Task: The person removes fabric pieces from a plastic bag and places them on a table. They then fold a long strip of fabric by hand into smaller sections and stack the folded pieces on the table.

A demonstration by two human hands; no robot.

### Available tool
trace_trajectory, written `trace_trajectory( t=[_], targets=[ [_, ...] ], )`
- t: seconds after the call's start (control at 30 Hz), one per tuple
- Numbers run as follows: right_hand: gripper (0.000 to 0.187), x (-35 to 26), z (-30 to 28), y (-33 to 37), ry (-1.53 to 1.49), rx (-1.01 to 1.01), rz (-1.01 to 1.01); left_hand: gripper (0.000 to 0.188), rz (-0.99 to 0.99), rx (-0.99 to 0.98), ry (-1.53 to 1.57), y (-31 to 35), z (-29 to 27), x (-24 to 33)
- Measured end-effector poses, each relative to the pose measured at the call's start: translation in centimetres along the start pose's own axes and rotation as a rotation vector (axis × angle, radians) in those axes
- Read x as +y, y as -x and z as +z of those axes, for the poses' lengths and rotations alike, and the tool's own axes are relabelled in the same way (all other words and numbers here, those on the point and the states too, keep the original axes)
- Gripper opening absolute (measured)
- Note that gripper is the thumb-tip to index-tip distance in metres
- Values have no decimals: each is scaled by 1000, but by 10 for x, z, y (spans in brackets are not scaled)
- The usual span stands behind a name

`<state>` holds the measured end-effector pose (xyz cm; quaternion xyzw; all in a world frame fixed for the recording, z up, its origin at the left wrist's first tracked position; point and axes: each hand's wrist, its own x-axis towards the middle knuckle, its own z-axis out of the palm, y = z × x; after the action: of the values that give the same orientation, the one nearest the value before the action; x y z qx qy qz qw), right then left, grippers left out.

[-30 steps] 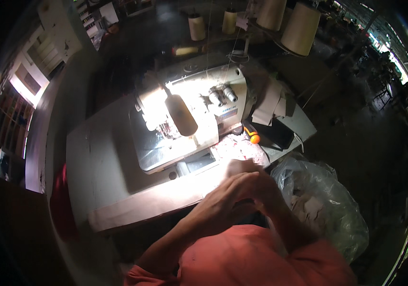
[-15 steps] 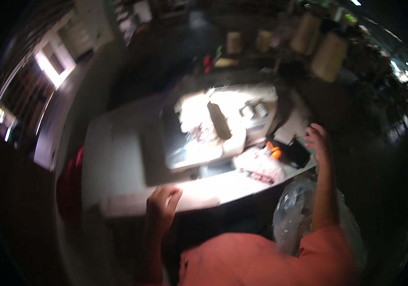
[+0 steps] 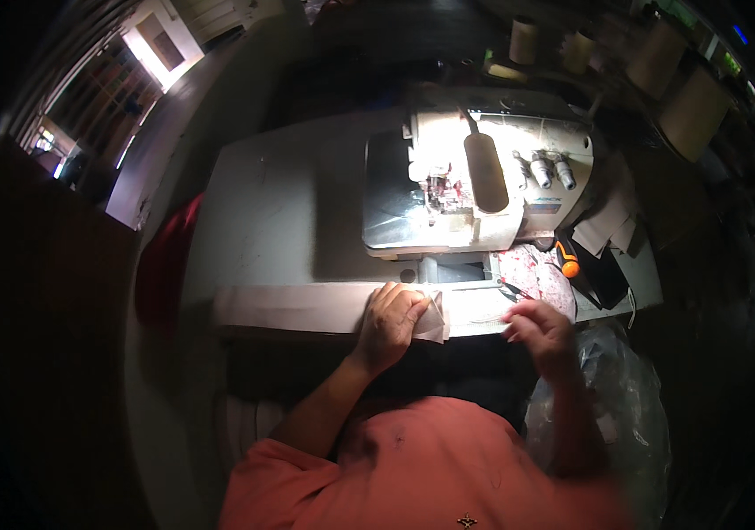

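My left hand [image 3: 388, 327] is closed on the right end of a long stack of pale fabric strips [image 3: 298, 307] along the table's front edge. To its right, my right hand [image 3: 543, 337] has bent fingers apart, holding nothing I can make out. It is nearest to a small dark tool with a red part [image 3: 513, 290], beside a red-spotted white cloth [image 3: 538, 272]. Behind both hands stands a white sewing machine [image 3: 444, 234], brightly lit round its needle area. An oblong lamp head [image 3: 485, 172] hangs in front of its body.
An orange-handled tool [image 3: 567, 261] rests by a black case [image 3: 605, 278] on the right of the table [image 3: 263, 203]. Below that corner hangs a clear plastic bag [image 3: 611, 389]. Thread cones [image 3: 695, 115] stand at the far right. Red cloth [image 3: 166, 261] is at the left edge.
The view has shifted, and the machine sits farther right and higher. My left hand has taken hold of the fabric strips' end. My right hand has come in from the right toward the front edge.
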<state>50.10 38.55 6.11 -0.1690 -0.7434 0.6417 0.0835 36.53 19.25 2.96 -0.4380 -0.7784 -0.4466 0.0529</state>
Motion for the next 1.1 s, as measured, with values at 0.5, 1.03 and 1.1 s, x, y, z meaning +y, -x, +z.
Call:
trace_trajectory(
  t=[0.5, 1.03, 1.1],
  targets=[
    [10, -69, 105, -35, -386, -155, -151, 33, -624, 453, 1766, 71, -48, -14],
    [28, -25, 98, -28, -778, -322, 192, 56, 60, -120, -340, 8, -39, 34],
    [28, -20, 89, -24, -876, -331, 259, 67, 65, -162, -367, 9, -29, 42]
  ],
)
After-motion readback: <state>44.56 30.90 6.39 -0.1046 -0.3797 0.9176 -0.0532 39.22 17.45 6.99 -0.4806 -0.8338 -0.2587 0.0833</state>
